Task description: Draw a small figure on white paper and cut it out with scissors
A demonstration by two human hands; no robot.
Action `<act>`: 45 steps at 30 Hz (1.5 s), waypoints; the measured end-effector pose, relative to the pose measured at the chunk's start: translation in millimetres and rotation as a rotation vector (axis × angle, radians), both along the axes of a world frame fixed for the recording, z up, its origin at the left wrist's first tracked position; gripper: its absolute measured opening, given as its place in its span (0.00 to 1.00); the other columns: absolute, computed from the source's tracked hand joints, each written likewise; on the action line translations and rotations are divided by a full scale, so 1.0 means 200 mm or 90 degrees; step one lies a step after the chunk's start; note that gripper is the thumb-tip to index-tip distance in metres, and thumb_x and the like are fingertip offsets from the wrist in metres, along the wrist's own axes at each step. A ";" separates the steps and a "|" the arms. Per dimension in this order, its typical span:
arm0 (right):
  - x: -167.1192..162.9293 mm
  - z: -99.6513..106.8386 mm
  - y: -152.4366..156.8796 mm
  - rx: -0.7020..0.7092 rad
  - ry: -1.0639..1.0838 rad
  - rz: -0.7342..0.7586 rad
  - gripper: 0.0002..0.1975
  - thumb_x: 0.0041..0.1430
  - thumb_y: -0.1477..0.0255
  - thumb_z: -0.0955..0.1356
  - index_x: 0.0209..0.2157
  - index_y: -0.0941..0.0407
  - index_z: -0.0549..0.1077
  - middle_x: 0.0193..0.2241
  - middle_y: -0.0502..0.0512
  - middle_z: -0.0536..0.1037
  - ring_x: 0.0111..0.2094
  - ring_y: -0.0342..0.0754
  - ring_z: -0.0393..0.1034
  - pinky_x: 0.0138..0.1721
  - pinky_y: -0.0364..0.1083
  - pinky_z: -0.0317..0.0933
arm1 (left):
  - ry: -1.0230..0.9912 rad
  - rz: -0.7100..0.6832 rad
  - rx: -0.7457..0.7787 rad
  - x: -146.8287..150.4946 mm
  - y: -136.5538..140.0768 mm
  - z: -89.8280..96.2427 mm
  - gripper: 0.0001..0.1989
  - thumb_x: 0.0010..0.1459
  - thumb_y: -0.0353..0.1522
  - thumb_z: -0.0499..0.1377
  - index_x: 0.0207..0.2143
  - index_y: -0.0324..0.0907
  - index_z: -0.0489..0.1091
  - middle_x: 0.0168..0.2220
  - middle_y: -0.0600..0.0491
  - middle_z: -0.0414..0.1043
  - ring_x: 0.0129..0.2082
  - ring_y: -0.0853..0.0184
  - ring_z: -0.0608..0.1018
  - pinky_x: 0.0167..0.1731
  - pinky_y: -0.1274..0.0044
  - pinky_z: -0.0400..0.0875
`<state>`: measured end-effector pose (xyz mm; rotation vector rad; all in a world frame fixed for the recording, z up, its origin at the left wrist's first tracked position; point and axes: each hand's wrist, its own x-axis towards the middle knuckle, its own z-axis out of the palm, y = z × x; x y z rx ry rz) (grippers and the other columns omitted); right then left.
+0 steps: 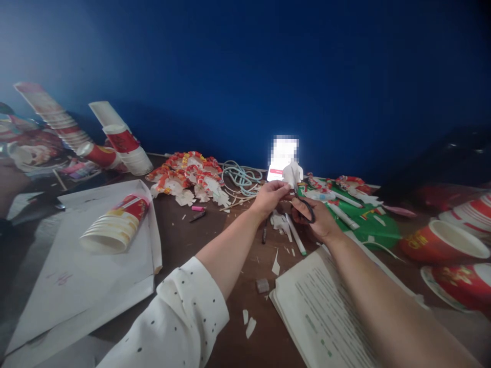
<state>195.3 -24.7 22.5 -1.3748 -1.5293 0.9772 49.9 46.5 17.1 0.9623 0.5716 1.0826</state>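
Note:
My left hand [270, 197] pinches a white paper cutout [293, 174] at its lower edge, raised a little above the table. My right hand [317, 217] is closed round the black handles of a pair of scissors [306, 210]. The blades are mostly hidden between the hands, close to the paper. Behind the cutout stands a lit phone screen [276, 172], propped upright. Below my hands lie white paper scraps [282, 223], a white marker with a green end [296, 234] and a dark pen [264, 233].
Red-and-white paper cutouts [192, 176] pile up beside a light-blue cord [241, 176]. Nested paper cups [117, 225] lie on white paper sheets [76, 278] at left. A green sheet [378, 230], a printed paper stack [326, 312] and a red cup [425, 243] are at right.

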 end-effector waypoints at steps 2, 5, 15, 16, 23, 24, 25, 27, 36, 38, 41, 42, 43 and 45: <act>0.00 0.01 0.00 -0.004 -0.001 0.003 0.21 0.58 0.49 0.66 0.26 0.53 0.72 0.21 0.50 0.70 0.25 0.46 0.63 0.27 0.45 0.57 | -0.001 -0.007 -0.003 0.00 0.00 0.00 0.15 0.47 0.36 0.70 0.28 0.37 0.69 0.24 0.57 0.72 0.24 0.74 0.76 0.33 0.79 0.69; 0.00 0.02 -0.01 -0.006 -0.005 0.003 0.22 0.58 0.49 0.66 0.25 0.54 0.71 0.22 0.50 0.70 0.26 0.46 0.64 0.27 0.45 0.56 | -0.001 -0.019 -0.004 -0.01 0.00 0.01 0.15 0.46 0.36 0.70 0.28 0.36 0.69 0.24 0.56 0.72 0.24 0.74 0.76 0.33 0.79 0.69; 0.01 0.02 0.00 -0.021 0.018 0.010 0.22 0.56 0.49 0.67 0.26 0.54 0.73 0.21 0.50 0.70 0.23 0.45 0.63 0.25 0.44 0.54 | 0.022 -0.036 0.003 -0.02 0.00 0.02 0.17 0.46 0.37 0.70 0.26 0.37 0.67 0.23 0.56 0.71 0.24 0.73 0.75 0.33 0.78 0.68; 0.02 0.02 0.00 -0.024 0.023 0.010 0.22 0.56 0.49 0.68 0.27 0.54 0.73 0.21 0.49 0.70 0.23 0.44 0.63 0.25 0.44 0.54 | 0.018 -0.037 0.005 -0.02 0.00 0.01 0.17 0.46 0.37 0.70 0.26 0.37 0.67 0.23 0.56 0.71 0.24 0.73 0.75 0.33 0.79 0.68; 0.03 0.02 0.00 -0.051 0.063 0.030 0.19 0.54 0.52 0.70 0.32 0.55 0.76 0.22 0.49 0.70 0.23 0.44 0.63 0.24 0.44 0.54 | 0.032 -0.014 0.026 -0.03 0.00 0.01 0.17 0.50 0.38 0.68 0.26 0.37 0.66 0.24 0.56 0.72 0.24 0.74 0.75 0.32 0.80 0.68; 0.03 0.02 0.00 -0.052 0.068 0.030 0.19 0.54 0.52 0.71 0.32 0.55 0.76 0.22 0.49 0.70 0.22 0.43 0.63 0.23 0.44 0.54 | 0.036 -0.013 0.027 -0.03 0.00 0.01 0.16 0.50 0.38 0.68 0.26 0.37 0.65 0.24 0.56 0.72 0.24 0.74 0.75 0.31 0.80 0.68; 0.03 0.02 0.00 -0.052 0.070 0.030 0.19 0.54 0.52 0.71 0.32 0.55 0.76 0.22 0.49 0.70 0.22 0.43 0.63 0.23 0.44 0.54 | 0.038 -0.014 0.027 -0.03 -0.01 0.01 0.16 0.51 0.38 0.68 0.26 0.38 0.65 0.24 0.56 0.72 0.23 0.75 0.75 0.31 0.80 0.68; 0.03 0.02 0.01 -0.052 0.067 0.029 0.20 0.53 0.51 0.71 0.29 0.55 0.75 0.21 0.49 0.70 0.22 0.43 0.63 0.23 0.44 0.54 | 0.038 -0.019 0.030 -0.03 -0.01 0.02 0.15 0.52 0.37 0.67 0.27 0.38 0.65 0.24 0.56 0.71 0.22 0.75 0.75 0.30 0.80 0.68; 0.00 0.02 0.00 -0.046 0.056 0.028 0.20 0.54 0.50 0.70 0.29 0.54 0.75 0.20 0.48 0.69 0.22 0.43 0.62 0.24 0.44 0.53 | 0.063 -0.012 0.035 -0.04 0.00 0.02 0.13 0.55 0.36 0.65 0.28 0.38 0.64 0.24 0.56 0.71 0.23 0.74 0.75 0.27 0.81 0.67; 0.00 0.03 -0.01 -0.044 0.045 0.029 0.21 0.55 0.50 0.69 0.30 0.54 0.75 0.20 0.48 0.69 0.22 0.44 0.62 0.24 0.44 0.53 | 0.053 -0.025 0.031 -0.04 -0.01 0.03 0.14 0.54 0.36 0.65 0.28 0.38 0.64 0.24 0.56 0.71 0.23 0.74 0.75 0.28 0.81 0.68; 0.01 0.03 0.00 -0.045 0.034 0.027 0.22 0.54 0.48 0.69 0.29 0.54 0.74 0.21 0.49 0.70 0.23 0.44 0.62 0.24 0.45 0.55 | 0.045 -0.039 0.031 -0.04 -0.01 0.03 0.15 0.53 0.38 0.66 0.28 0.38 0.64 0.25 0.56 0.71 0.23 0.74 0.75 0.30 0.80 0.69; 0.01 0.03 0.00 -0.046 0.029 0.026 0.23 0.53 0.47 0.69 0.28 0.54 0.73 0.21 0.50 0.70 0.23 0.45 0.62 0.24 0.45 0.55 | 0.048 -0.040 0.032 -0.04 -0.01 0.03 0.16 0.53 0.38 0.66 0.29 0.38 0.64 0.25 0.56 0.71 0.23 0.74 0.75 0.31 0.80 0.69; 0.01 0.02 0.00 -0.047 0.023 0.024 0.23 0.53 0.46 0.68 0.27 0.54 0.73 0.22 0.50 0.70 0.23 0.45 0.63 0.24 0.45 0.56 | 0.050 -0.040 0.034 -0.04 -0.01 0.03 0.16 0.52 0.38 0.66 0.29 0.38 0.64 0.25 0.56 0.71 0.24 0.74 0.75 0.31 0.79 0.69; 0.02 0.02 0.00 -0.046 0.011 0.023 0.25 0.52 0.45 0.68 0.26 0.54 0.72 0.21 0.51 0.70 0.23 0.45 0.63 0.23 0.45 0.56 | 0.052 -0.042 0.035 -0.04 -0.01 0.02 0.15 0.53 0.38 0.66 0.29 0.38 0.64 0.26 0.56 0.71 0.24 0.74 0.75 0.32 0.79 0.69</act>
